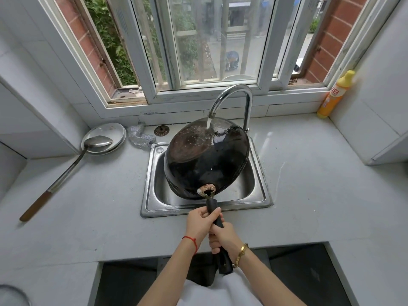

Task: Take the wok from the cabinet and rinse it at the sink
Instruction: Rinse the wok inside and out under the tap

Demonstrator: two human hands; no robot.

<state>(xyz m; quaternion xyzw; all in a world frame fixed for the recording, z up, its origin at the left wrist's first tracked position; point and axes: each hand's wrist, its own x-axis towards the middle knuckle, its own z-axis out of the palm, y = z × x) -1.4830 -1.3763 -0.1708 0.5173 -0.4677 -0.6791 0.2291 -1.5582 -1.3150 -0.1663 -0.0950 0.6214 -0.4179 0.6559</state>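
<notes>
The black wok is turned bottom-up and tilted over the steel sink. Water runs from the chrome faucet onto the wok's upper back, and drops scatter across its underside. Its long black handle points toward me. My left hand grips the handle near the wok. Just behind it, my right hand grips the handle farther down. The wok's inside faces down and is hidden.
A long metal ladle rests on stacked plates at the left. A steel scrubber and a drain stopper lie behind the sink. A yellow detergent bottle stands at the right windowsill. Grey countertop surrounds the sink.
</notes>
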